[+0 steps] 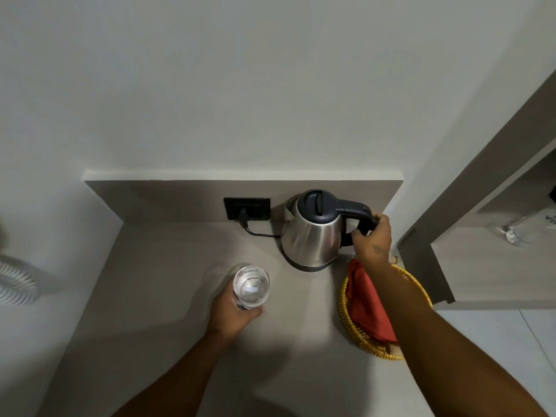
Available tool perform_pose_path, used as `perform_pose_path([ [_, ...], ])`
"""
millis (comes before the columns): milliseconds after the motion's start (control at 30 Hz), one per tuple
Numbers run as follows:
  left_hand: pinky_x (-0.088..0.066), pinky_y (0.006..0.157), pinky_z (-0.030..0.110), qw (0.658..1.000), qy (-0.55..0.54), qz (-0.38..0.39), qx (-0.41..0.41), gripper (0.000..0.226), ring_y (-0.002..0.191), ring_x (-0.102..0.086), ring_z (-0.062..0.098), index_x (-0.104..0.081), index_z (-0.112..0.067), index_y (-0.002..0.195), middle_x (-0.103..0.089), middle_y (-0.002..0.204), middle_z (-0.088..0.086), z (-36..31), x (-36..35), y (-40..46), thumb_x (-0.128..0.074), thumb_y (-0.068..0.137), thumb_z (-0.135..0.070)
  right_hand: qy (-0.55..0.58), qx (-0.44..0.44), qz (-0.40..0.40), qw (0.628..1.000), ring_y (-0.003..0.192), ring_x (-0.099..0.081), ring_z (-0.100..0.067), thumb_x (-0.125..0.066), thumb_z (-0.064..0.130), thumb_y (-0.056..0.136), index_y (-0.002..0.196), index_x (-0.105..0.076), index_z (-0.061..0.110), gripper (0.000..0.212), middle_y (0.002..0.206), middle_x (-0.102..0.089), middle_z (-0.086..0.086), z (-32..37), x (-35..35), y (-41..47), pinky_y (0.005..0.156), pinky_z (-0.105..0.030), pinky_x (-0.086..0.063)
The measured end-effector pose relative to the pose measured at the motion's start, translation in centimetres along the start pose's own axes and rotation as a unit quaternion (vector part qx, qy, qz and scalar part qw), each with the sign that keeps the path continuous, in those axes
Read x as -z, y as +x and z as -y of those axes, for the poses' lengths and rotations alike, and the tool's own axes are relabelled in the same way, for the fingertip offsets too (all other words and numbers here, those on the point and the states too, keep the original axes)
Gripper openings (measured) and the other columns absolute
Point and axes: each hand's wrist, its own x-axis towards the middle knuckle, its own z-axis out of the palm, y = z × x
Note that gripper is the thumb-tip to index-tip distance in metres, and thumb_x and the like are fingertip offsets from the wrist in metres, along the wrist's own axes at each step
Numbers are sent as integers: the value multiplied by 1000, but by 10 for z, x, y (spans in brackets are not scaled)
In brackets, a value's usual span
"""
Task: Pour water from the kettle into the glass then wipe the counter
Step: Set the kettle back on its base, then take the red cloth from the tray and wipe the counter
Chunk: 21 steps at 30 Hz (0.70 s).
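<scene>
Right hand (373, 239) is wrapped around the steel kettle's (311, 236) handle, kettle upright on its base at the surface's (168, 266) 1 o'clock. Left hand (233, 311) grips the glass (251, 287), looks like water inside. Red cloth (368, 305) sits in the wicker basket (349, 322) at 3 o'clock.

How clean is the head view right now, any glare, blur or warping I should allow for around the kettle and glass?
Head view: wide-angle warping bends the shelf unit at right; soft highlights streak the steel kettle; the glass looks smeared and its water level is unclear; the coiled object at the left edge is blurred; both arms throw soft shadows on the counter.
</scene>
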Motion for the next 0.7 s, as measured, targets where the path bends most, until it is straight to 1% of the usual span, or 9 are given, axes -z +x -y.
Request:
perform_pose_path([
  [33,-39,83,-7,1000,5,8,-10,85,103,-66,3,-56,-49,115,-69,107,-24,2,2,1,-101,50,-16,0,22,-21,1000,104,-53,-17,-68,4,79,113,-48,24,45,114,-54,-2,-10,6,-14,87,-30,-46],
  [100,-39,93,-3,998,35,39,-45,88,113,-63,-1,-54,-44,126,-66,119,-21,2,9,1,-100,53,-23,-42,57,-50,996,107,-45,-12,-69,14,80,117,-46,25,45,120,-49,-2,-38,17,-47,91,-33,-44],
  [167,-38,109,12,988,88,62,-109,91,126,-54,-5,-50,-34,136,-59,132,-19,2,20,6,-95,56,-39,-157,63,-32,985,111,-41,-19,-67,26,82,120,-44,22,45,123,-48,-8,-70,23,-73,97,-44,-40],
  [233,-37,116,35,969,161,58,-178,93,133,-49,9,-47,-31,140,-53,137,-14,2,28,12,-88,60,-56,-279,35,18,959,123,-38,-35,-65,38,84,130,-39,19,56,135,-44,-16,-93,25,-87,104,-56,-30],
  [267,-34,117,44,957,210,63,-192,95,137,-46,18,-46,-28,143,-50,141,-9,4,30,14,-82,63,-64,-328,28,40,943,128,-34,-40,-62,44,86,136,-35,19,62,141,-39,-17,-100,24,-90,106,-59,-26],
  [333,-26,122,52,931,313,87,-168,103,148,-35,29,-39,-17,152,-42,155,3,10,29,14,-64,72,-77,-392,26,68,917,133,-28,-43,-55,52,88,142,-27,22,68,150,-31,-16,-105,22,-88,108,-63,-20],
  [433,-13,128,51,918,366,80,-129,112,158,-17,31,-25,-9,159,-25,168,12,22,22,6,-43,77,-83,-416,4,77,906,135,-24,-45,-48,53,91,143,-23,29,63,151,-29,-17,-108,19,-84,106,-70,-19],
  [600,-13,128,50,913,381,66,-133,113,158,-16,29,-19,-9,160,-24,169,12,27,20,6,-39,79,-86,-418,-17,94,904,131,-26,-47,-51,36,93,140,-25,32,55,145,-32,-19,-111,21,-78,103,-72,-23],
  [700,-13,128,49,908,393,62,-132,114,158,-15,28,-12,-12,161,-23,169,11,33,19,6,-30,80,-90,-355,-46,65,931,128,-31,-46,-49,35,96,137,-33,32,44,139,-39,-19,-93,24,-74,102,-71,-26],
])
